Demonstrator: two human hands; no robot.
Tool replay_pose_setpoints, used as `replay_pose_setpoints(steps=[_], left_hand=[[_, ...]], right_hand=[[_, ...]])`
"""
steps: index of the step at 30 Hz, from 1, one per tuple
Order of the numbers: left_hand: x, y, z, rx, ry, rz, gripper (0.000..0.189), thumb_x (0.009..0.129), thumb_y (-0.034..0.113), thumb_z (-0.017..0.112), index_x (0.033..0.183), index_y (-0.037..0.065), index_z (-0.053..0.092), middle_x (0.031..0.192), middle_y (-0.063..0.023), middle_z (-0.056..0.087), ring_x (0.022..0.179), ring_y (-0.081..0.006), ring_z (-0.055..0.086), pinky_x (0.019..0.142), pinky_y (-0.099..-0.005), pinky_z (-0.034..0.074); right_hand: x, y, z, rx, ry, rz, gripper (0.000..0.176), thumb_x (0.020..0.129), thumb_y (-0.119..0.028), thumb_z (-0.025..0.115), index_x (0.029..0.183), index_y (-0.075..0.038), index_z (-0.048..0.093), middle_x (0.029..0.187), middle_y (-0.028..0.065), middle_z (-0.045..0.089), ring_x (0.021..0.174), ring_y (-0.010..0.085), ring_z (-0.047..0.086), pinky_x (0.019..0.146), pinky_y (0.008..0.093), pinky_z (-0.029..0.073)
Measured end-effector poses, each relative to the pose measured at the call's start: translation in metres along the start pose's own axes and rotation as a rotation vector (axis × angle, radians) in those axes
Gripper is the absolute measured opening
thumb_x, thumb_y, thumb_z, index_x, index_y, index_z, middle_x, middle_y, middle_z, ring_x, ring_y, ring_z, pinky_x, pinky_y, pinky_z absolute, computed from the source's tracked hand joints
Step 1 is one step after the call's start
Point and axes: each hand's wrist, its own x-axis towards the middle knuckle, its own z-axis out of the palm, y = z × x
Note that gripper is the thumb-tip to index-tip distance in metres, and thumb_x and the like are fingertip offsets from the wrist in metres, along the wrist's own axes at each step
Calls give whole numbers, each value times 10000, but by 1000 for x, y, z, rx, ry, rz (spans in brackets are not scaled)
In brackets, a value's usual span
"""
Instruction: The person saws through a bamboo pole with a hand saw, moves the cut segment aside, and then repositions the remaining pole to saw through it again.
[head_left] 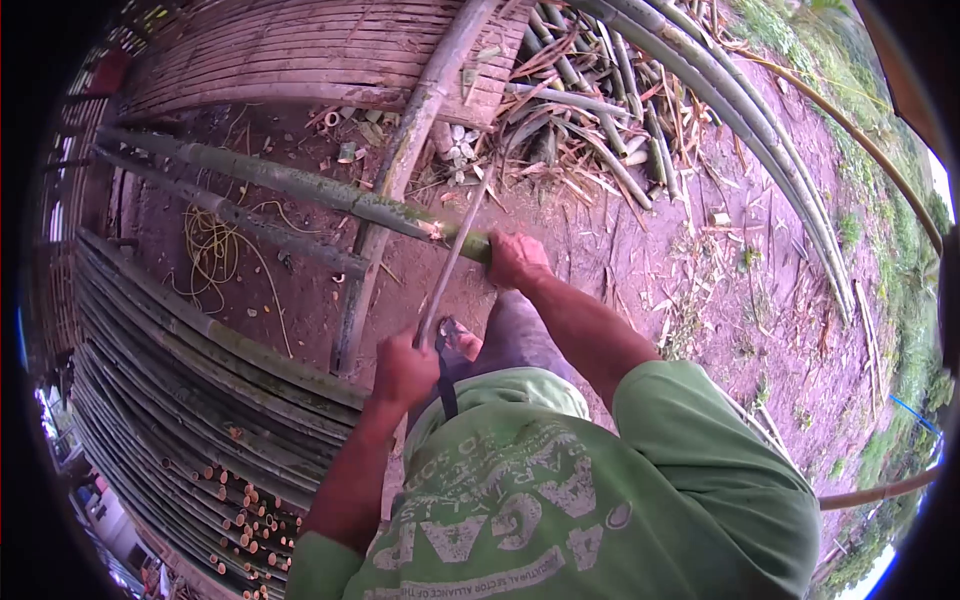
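Note:
My left hand [404, 368] is closed around the handle of a long knife [452, 258]. Its narrow blade slants up and to the right, crossing a green bamboo pole [300, 185]. That pole lies across the dirt from the far left to the middle, resting on a thicker grey pole [400, 160]. My right hand [516, 260] grips the near end of the green pole, just right of where the blade meets it. Pale fresh-cut wood shows on the pole beside the blade. My green shirt [560, 490] fills the bottom of the view.
Stacked long bamboo poles [180, 390] lie at the left and lower left. A woven bamboo panel [290, 50] sits at the top. Split offcuts [590, 120] and curved poles [760, 140] lie at the upper right. A yellow cord [212, 245] lies coiled on the dirt.

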Motion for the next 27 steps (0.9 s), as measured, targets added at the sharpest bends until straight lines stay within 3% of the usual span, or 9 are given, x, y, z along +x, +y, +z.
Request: replay_pose_setpoints(steps=[2,5,11,15,18,21,24,25,27], left_hand=[[61,5,37,-82,37,17,92,740,68,565,758,-21,555,651,-246,586,670,-454,612,633,-523,469],[67,3,13,-61,-25,-58,100,742,70,567,758,-27,551,658,-242,590,692,-463,613,637,-520,470],[57,-33,34,-102,80,110,90,749,78,597,734,18,532,576,-189,552,562,-391,598,543,-463,460],[66,-70,50,-123,105,185,100,749,73,614,722,36,525,550,-159,533,517,-351,582,496,-421,451],[68,-64,45,-124,104,174,88,758,81,600,732,29,534,563,-168,540,546,-359,593,529,-427,465],[70,-17,37,-64,131,178,87,769,92,584,738,21,544,585,-179,550,571,-350,604,564,-420,474],[80,11,17,-43,61,31,90,773,100,573,741,17,556,597,-185,552,587,-340,609,592,-411,478],[79,8,12,-59,10,18,105,773,105,583,723,22,543,593,-184,551,556,-319,591,573,-411,475],[74,-22,24,-100,69,112,132,774,108,599,702,30,521,576,-163,536,533,-286,571,549,-401,467]], right_hand=[[8,8,-8,37,-25,9,288,761,-124,653,1042,-66,628,1006,183,682,982,341,667,834,432,544],[12,9,4,103,-42,-24,354,724,-135,663,1069,-59,637,1031,190,676,1020,339,652,855,427,536],[38,26,3,150,-235,-131,482,566,-206,748,1019,-57,676,974,155,699,962,305,673,835,388,540],[41,27,-4,181,-303,-199,539,521,-216,768,1034,-73,683,957,151,704,924,293,680,814,377,545],[43,29,-2,116,-236,-216,556,512,-236,772,1042,-90,692,993,155,703,941,296,674,826,381,541],[55,39,5,221,-313,-190,567,506,-261,785,1039,-90,694,1022,154,697,966,300,667,845,386,536],[40,25,-7,127,-174,-102,555,493,-286,814,997,-81,702,1023,138,695,975,296,665,864,404,530],[12,11,-24,21,-61,-121,452,580,-238,744,980,-46,655,921,181,690,914,301,678,823,422,537],[13,8,26,0,246,-75,372,647,-185,699,977,-41,605,903,193,681,913,316,675,805,434,536]])
